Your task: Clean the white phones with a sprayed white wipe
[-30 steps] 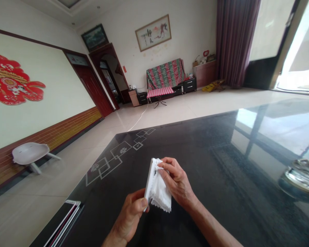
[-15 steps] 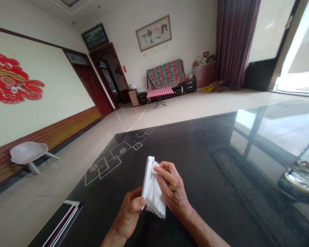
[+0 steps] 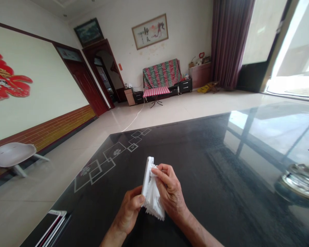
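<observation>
My left hand (image 3: 130,209) is closed round the lower end of a white smartphone (image 3: 147,176), held tilted up with its narrow side toward me. In my right hand (image 3: 171,188), thumb and fingers pinch a white cloth (image 3: 154,202) with zigzag edges. A bunched part of the cloth presses against the phone's side near its upper end, while the rest hangs below my fingers. Both hands are above the glossy black table (image 3: 190,151). The phone's screen is turned away from view.
A stack of phones (image 3: 50,228) lies at the table's near left edge. A shiny glass dish (image 3: 302,180) stands at the right. Beyond the table are a white stool (image 3: 14,154), a small table with a striped cloth (image 3: 156,92) and a low black cabinet (image 3: 185,85).
The view has turned slightly, so the room sits further left. My right hand and the cloth have shifted slightly down along the phone's side. Both grips are the same.
</observation>
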`<control>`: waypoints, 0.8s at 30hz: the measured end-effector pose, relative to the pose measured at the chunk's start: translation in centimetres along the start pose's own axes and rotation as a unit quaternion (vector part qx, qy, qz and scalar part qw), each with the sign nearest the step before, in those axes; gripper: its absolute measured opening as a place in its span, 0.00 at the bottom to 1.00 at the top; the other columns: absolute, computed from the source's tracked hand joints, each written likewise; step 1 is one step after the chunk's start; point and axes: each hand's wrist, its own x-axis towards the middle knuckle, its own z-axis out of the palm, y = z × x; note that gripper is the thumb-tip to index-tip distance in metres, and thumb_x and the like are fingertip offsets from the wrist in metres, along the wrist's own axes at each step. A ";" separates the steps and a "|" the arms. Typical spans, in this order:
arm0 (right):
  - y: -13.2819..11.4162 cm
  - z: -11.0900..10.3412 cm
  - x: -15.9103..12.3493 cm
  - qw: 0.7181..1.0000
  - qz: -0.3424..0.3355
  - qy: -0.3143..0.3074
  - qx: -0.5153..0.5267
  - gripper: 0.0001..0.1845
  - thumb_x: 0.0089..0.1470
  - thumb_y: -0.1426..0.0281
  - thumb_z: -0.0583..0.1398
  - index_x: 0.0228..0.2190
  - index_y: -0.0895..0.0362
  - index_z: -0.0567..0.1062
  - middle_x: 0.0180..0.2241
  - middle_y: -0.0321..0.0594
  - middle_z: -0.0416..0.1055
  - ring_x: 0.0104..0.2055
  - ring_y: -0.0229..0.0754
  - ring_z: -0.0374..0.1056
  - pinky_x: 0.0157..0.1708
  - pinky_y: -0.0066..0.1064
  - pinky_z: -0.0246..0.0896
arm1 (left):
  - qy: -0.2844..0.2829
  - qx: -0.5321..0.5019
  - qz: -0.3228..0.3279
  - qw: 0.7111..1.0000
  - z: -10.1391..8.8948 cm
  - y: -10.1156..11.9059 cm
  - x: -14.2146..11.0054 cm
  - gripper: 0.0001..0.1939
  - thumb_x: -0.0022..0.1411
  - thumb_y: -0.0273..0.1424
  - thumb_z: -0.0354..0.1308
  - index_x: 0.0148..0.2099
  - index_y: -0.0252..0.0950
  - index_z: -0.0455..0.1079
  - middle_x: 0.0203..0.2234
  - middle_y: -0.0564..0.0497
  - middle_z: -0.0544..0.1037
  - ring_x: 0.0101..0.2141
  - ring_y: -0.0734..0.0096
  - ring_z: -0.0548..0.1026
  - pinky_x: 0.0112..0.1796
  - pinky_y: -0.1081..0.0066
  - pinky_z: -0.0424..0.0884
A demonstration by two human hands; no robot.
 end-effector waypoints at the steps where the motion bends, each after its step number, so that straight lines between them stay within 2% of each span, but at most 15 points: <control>1: 0.2 0.0 0.1 1.000 0.001 0.002 -0.004 0.15 0.60 0.74 0.55 0.42 0.48 0.78 0.41 0.41 0.64 0.37 0.37 0.67 0.34 0.27 0.66 | -0.002 0.005 0.002 1.000 -0.1 -0.1 0.2 0.22 0.52 0.43 0.62 0.41 0.29 0.76 0.23 0.50 0.73 0.27 0.70 0.66 0.31 0.70 0.62; 6: 1.0 -0.6 1.5 0.999 -0.002 0.020 -0.032 0.14 0.59 0.74 0.55 0.39 0.49 0.79 0.39 0.40 0.64 0.38 0.38 0.67 0.34 0.27 0.65 | -0.009 0.045 0.039 0.998 -0.3 0.0 0.6 0.19 0.52 0.43 0.62 0.35 0.29 0.76 0.22 0.51 0.70 0.26 0.72 0.63 0.30 0.72 0.61; 13: 0.8 0.9 0.9 0.999 -0.002 -0.031 0.034 0.16 0.60 0.74 0.55 0.43 0.46 0.77 0.41 0.40 0.63 0.38 0.37 0.67 0.34 0.27 0.67 | -0.006 0.066 0.070 0.995 -1.0 0.9 0.8 0.22 0.52 0.42 0.62 0.44 0.31 0.74 0.29 0.50 0.69 0.33 0.66 0.64 0.34 0.69 0.62; 17: 0.4 1.1 0.9 0.999 0.008 -0.035 0.026 0.15 0.60 0.73 0.55 0.43 0.46 0.77 0.41 0.40 0.64 0.40 0.38 0.67 0.37 0.27 0.66 | 0.010 0.118 0.090 0.989 -1.1 1.5 0.2 0.19 0.51 0.43 0.61 0.39 0.32 0.73 0.29 0.50 0.67 0.31 0.68 0.63 0.32 0.70 0.61; 19: -0.2 0.6 1.6 1.000 0.014 -0.024 0.004 0.14 0.60 0.72 0.55 0.42 0.47 0.78 0.41 0.40 0.64 0.41 0.38 0.66 0.38 0.27 0.65 | 0.025 0.179 0.111 0.977 -0.5 2.0 -0.3 0.17 0.50 0.42 0.62 0.36 0.33 0.72 0.29 0.50 0.67 0.31 0.67 0.63 0.32 0.70 0.61; 24: -2.6 -0.8 2.4 0.999 0.026 -0.037 -0.002 0.11 0.60 0.70 0.55 0.38 0.50 0.79 0.40 0.40 0.64 0.38 0.37 0.65 0.36 0.25 0.63 | 0.104 0.319 0.187 0.923 1.8 3.6 -2.0 0.14 0.43 0.31 0.65 0.36 0.38 0.73 0.28 0.51 0.68 0.31 0.66 0.64 0.32 0.70 0.61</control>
